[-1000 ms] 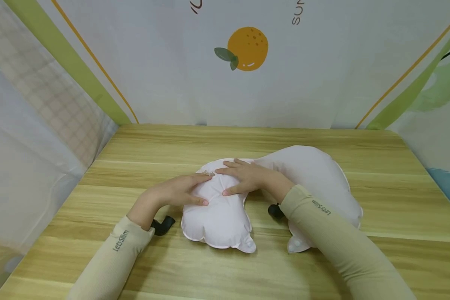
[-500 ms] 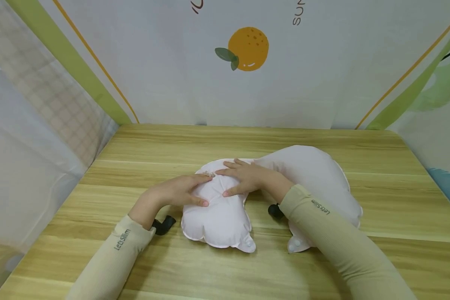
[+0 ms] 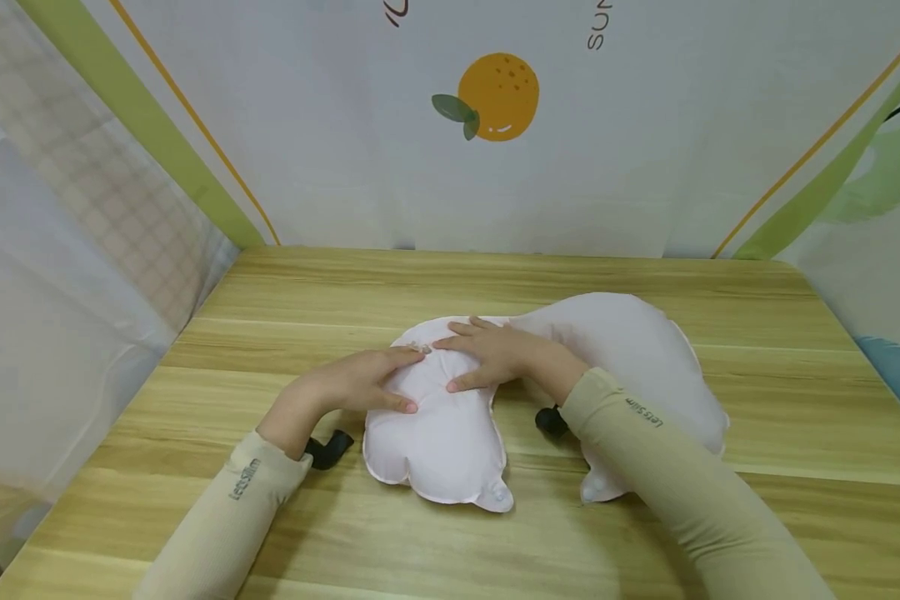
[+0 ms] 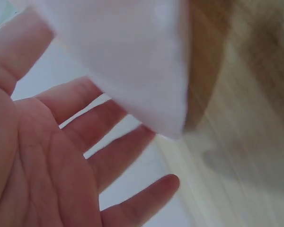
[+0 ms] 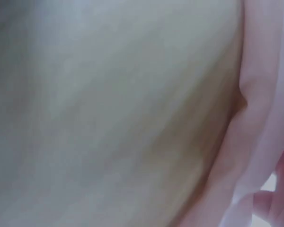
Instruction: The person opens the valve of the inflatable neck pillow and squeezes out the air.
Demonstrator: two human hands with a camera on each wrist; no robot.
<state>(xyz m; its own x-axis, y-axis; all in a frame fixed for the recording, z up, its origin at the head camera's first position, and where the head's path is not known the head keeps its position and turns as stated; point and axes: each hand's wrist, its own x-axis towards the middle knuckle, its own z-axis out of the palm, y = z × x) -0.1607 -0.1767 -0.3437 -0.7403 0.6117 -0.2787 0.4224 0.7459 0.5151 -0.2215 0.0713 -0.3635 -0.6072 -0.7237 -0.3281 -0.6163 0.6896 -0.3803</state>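
Note:
A pale pink U-shaped neck pillow (image 3: 637, 350), puffed up, lies on the wooden table with its two ends toward me. Snap-like tabs show at both ends. My left hand (image 3: 348, 383) rests on the outer side of its left lobe, thumb and fingers spread. From above, my right hand (image 3: 506, 358) presses the same lobe near the bend, fingers extended. A small clear valve-like piece (image 3: 422, 348) sits between the two hands. In the left wrist view, fairly straight fingers (image 4: 116, 156) touch the pillow's edge. The right wrist view shows mainly blurred table and pink fabric (image 5: 255, 94).
Black curved pieces show beside the left wrist (image 3: 330, 450) and the right wrist (image 3: 551, 422), apparently parts of the wrist gear. The wooden table (image 3: 435, 558) ends at a printed curtain (image 3: 330, 150) behind, with more fabric hanging at both sides.
Both hands stay almost in place. The left lobe's near end has bulged slightly toward me, and the right lobe's outer edge has shifted a little to the right.

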